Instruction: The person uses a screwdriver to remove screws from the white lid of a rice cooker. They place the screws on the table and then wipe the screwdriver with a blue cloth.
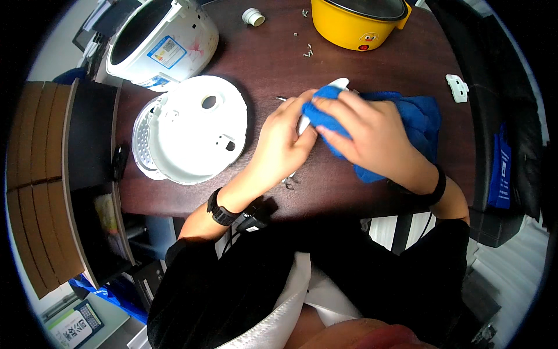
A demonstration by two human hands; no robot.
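Observation:
Above the middle of the table, my left hand (279, 142) is closed on a narrow white plastic part (339, 83), mostly hidden by my fingers. My right hand (378, 136) pinches a fold of blue cloth (325, 115) against that part. The rest of the cloth spreads on the table under and beyond my right hand. Left of my left hand lies a round white appliance lid (192, 142), its inner side up, with a perforated white disc (140, 139) partly under it. Small metal bits (289, 184) lie below my left wrist.
A white rice cooker body (195, 43) stands open at the far left. A yellow pot (346, 26) is at the far right. Between them are a white cap (253, 17) and loose screws (308, 52). A small white bracket (457, 88) sits near the right edge.

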